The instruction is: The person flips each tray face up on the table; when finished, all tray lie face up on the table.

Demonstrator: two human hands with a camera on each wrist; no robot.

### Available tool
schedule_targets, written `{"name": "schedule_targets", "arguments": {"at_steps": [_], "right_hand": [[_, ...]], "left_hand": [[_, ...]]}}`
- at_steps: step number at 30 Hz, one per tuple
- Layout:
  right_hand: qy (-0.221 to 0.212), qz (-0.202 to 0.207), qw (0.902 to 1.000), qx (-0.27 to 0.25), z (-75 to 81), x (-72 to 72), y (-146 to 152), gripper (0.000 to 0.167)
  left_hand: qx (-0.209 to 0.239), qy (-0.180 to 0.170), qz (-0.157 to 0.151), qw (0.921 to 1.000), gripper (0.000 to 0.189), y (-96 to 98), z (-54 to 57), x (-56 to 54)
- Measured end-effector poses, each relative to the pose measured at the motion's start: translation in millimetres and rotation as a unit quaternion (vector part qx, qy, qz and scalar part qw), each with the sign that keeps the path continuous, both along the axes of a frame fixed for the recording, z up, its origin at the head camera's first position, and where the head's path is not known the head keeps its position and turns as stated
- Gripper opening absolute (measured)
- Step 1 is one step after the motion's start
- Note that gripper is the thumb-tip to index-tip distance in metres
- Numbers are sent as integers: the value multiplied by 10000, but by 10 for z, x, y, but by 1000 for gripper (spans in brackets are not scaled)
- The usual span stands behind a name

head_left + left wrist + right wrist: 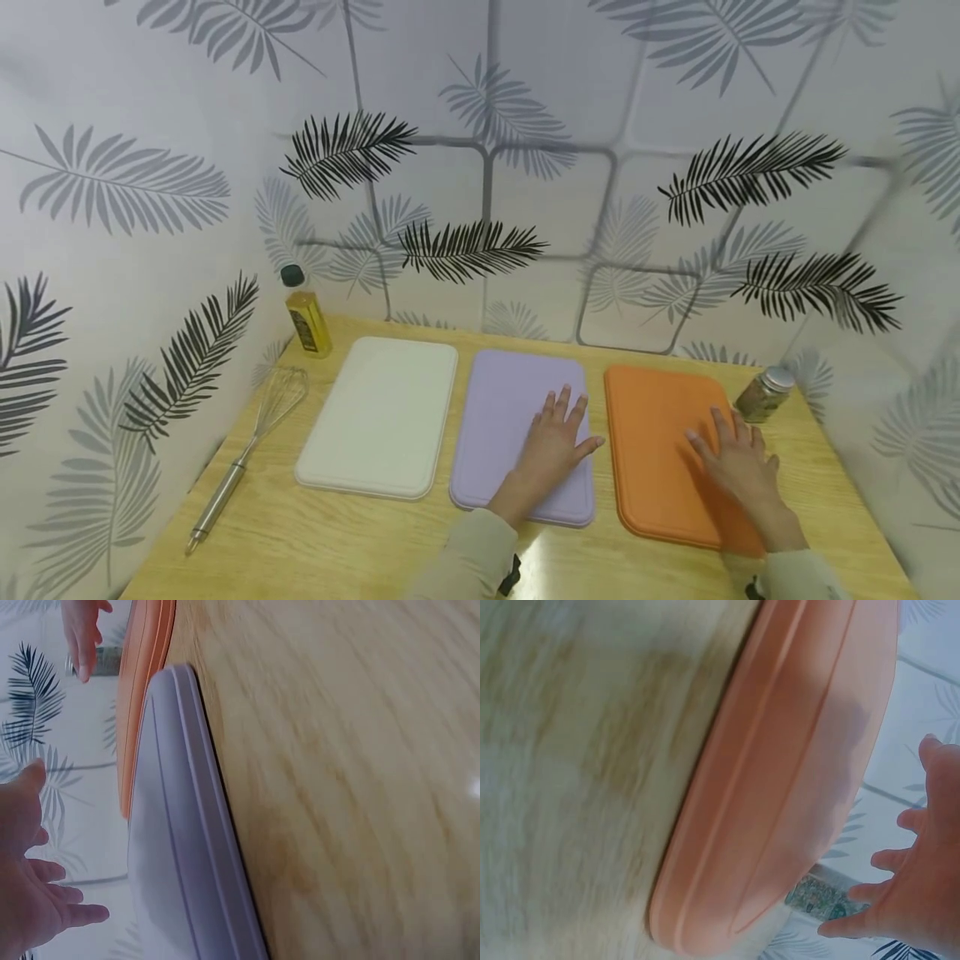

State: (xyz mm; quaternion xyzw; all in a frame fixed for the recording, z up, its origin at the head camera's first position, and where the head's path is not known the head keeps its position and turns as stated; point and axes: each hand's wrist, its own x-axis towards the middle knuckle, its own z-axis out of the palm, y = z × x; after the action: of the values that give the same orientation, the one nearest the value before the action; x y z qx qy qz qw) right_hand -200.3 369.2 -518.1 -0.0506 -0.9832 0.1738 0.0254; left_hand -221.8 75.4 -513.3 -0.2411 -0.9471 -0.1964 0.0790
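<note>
Head view: three rounded-corner cutting boards lie flat in a row on the wooden table (315, 542) — a white board (378, 412), a purple board (510, 417) and an orange board (656, 442), each apart from its neighbour. The left hand (553, 442) lies over the purple board with fingers straight and spread; the right hand (738, 462) lies likewise over the right part of the orange board. Neither hand grasps anything. Judged from this layout, the boards appear set out side by side; no food or blade is on them. A steel whisk (251, 437) and a bottle of yellow oil (305, 312) sit left of the white board; a metal-capped spice jar (765, 393) stands just beside the orange board.

Left wrist view: the purple board (180, 855) shows a matte, smooth face with a moulded groove along its rim; the orange board (142, 682) lies beyond it. The left hand's fingers (52, 900) are released.

Right wrist view: the orange board (780, 787) has the same grooved rim — plastic, by its look. The right hand's fingers (900, 862) are extended, holding nothing; contact with the board cannot be told here.
</note>
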Motion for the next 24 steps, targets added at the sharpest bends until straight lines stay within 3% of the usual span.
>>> {"name": "schedule_targets", "arguments": {"at_steps": [6,14,18,24], "right_hand": [[58,-66,9999,-83,-48,-41,91,77],[-176,-36,9996,-224,-93,-53,180,80],[-289,31,9992,-291,-99,-73,223,80],[-296,60,9992,-244,-126,-89,271,79]], "left_hand": [[121,-168,-167,9996,69,171,-14,70],[-7,-449,-355,9984,74,404,-107,175],[-82,-548,-407,9976,76,508,-90,223],[278,-1000,-408,9938,78,628,-63,307]]}}
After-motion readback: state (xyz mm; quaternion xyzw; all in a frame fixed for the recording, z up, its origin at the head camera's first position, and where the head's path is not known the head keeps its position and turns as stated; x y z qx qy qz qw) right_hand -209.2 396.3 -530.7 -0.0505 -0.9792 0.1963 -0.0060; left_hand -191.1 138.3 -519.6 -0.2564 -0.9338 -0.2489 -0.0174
